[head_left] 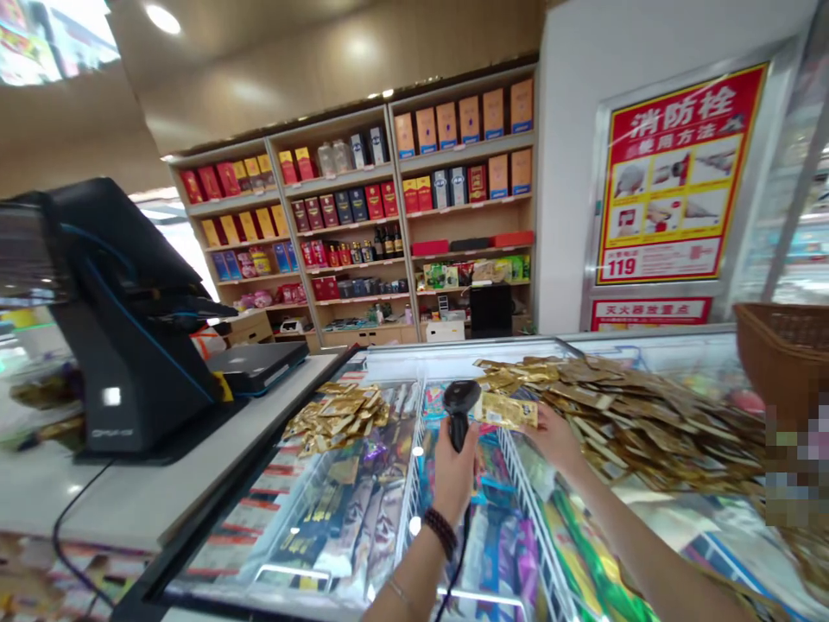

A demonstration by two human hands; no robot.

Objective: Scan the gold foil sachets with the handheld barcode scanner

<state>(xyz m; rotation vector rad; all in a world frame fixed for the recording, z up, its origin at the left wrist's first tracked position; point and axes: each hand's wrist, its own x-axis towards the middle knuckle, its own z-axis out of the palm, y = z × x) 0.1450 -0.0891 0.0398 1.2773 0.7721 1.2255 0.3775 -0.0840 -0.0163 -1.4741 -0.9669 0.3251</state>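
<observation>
Near the middle of the view, my left hand (455, 466) is wrapped round the handle of a black barcode scanner (461, 399), its cable hanging down past the wrist. The scanner's head is right beside a gold packet (509, 411). My right hand (555, 434) pinches that packet at its right end. Both hands are above the glass top of a freezer. A small pile of gold packets (340, 415) lies to the left on the glass, and a much larger pile of gold packets (648, 415) spreads to the right.
A black checkout terminal (129, 345) stands on the white counter (39, 484) at the left. Wrapped goods and wire baskets show under the glass. A brown wicker basket (783, 354) is at the right edge. Shelves (401, 220) of boxes stand behind.
</observation>
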